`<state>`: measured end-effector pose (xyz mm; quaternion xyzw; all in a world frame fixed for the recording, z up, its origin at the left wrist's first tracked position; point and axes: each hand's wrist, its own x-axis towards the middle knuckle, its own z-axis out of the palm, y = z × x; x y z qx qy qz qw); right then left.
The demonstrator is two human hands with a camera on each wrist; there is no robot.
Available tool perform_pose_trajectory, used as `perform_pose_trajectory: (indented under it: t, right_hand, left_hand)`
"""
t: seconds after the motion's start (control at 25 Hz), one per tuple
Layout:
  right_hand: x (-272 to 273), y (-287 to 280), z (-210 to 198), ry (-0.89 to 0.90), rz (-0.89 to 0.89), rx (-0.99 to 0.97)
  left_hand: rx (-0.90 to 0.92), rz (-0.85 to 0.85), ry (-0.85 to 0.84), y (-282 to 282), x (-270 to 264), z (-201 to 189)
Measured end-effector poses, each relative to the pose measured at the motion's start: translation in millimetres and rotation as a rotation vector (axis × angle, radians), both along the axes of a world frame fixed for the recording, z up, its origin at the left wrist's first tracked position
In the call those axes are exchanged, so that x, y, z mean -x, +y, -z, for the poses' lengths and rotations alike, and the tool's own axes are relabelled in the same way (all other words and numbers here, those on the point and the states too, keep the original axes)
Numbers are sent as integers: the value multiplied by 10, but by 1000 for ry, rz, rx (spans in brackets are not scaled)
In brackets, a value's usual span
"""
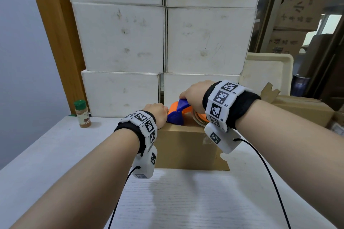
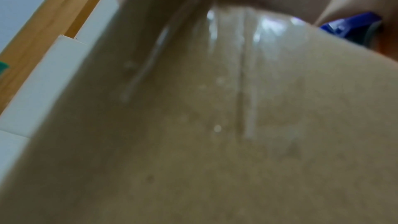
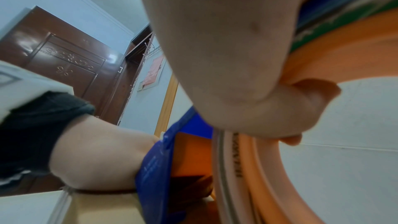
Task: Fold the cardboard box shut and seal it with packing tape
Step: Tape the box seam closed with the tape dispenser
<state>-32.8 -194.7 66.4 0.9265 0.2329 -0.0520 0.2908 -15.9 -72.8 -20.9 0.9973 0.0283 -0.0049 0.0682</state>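
A brown cardboard box (image 1: 186, 147) stands on the white table (image 1: 186, 201) with its top flaps down. My right hand (image 1: 195, 95) grips a blue and orange tape dispenser (image 1: 176, 113) that sits on the box top, its tape roll (image 1: 201, 118) under my wrist. My left hand (image 1: 156, 112) presses on the top left edge of the box, right against the dispenser's nose; its fingertips are hidden. In the left wrist view a strip of clear tape (image 2: 247, 57) runs down the side of the box (image 2: 215, 142). The right wrist view shows the fingers (image 3: 226, 57) wrapped round the dispenser (image 3: 155, 168).
A wall of stacked white boxes (image 1: 163, 39) stands right behind the box. A spice jar with a green lid (image 1: 82, 114) stands at the back left. A brown carton (image 1: 301, 108) and a cream tray (image 1: 268, 72) are at the right.
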Motion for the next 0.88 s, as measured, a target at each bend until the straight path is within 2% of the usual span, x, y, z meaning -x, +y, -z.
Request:
perform_pose_trajectory:
  t: [0.12,0.56,0.88]
  right_hand:
    - [-1,-53,-14,-2,-16,-55]
    - [15,-148,-61,-5,-31,-55]
    - [-109,-511,5,-26,8,-52]
  left_hand:
    - [-20,19,17,3,-1,-12]
    - [-107,46,16,0,4,5]
    - [-92,-28,43,-128,135,-75]
